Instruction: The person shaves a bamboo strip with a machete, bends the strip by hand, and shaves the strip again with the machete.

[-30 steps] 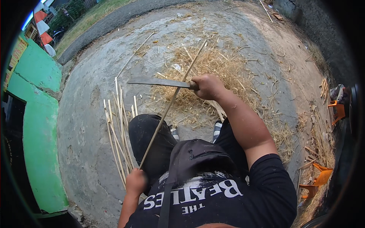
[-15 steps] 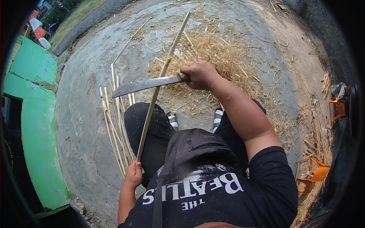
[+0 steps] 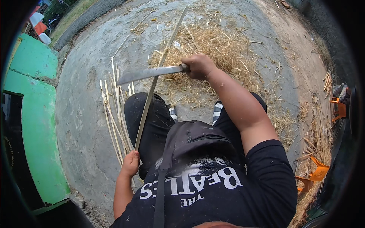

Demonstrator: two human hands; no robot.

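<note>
My left hand (image 3: 131,162) is closed round the lower end of a long pale bamboo strip (image 3: 143,118) beside my left thigh. The strip slants up and away over my knee, its far end above the straw-coloured shavings. In my right hand (image 3: 199,66) is the wooden handle of a machete (image 3: 150,73). Its broad grey blade points left and lies across the strip, about midway along it; I cannot tell how deep the edge bites. To the left of my knee, several more bamboo strips (image 3: 110,117) lie in a loose bundle on the ground.
A heap of curly shavings (image 3: 216,49) covers the concrete ahead of my feet. One thin strip (image 3: 131,33) lies farther off to the left. A green wall (image 3: 40,133) stands at left. Orange plastic chairs (image 3: 319,169) and scrap pieces (image 3: 317,133) line the right side.
Both hands have shifted slightly, the left one toward me less than the strip's tip moved away. The machete now sits a little farther from my body, still across the strip.
</note>
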